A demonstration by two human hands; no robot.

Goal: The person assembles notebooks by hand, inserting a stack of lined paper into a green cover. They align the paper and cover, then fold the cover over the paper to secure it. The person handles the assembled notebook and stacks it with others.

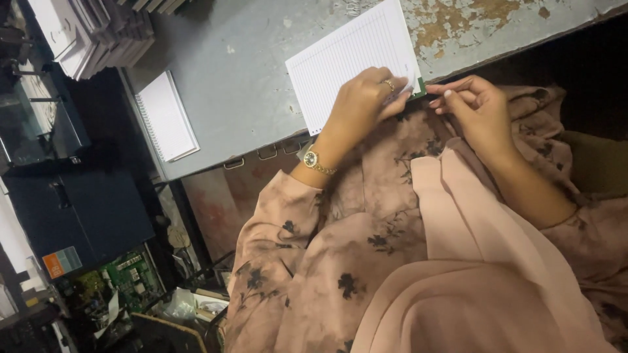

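Note:
A lined white notebook (pixel 350 55) lies open on the worn grey metal table (pixel 248 78), its lower corner at the table's front edge. My left hand (pixel 366 98), with a ring and a gold wristwatch, presses down on that corner and pinches the pages. My right hand (pixel 474 104) is just to the right, off the table edge, fingers curled and pinched on a small dark green piece (pixel 420 88) at the notebook's corner.
A second spiral-bound white notebook (pixel 167 117) lies closed at the table's left. Stacks of white notebooks (pixel 91 33) stand at the far left corner. Below the table are a dark cabinet (pixel 78 209) and green circuit boards (pixel 127 278).

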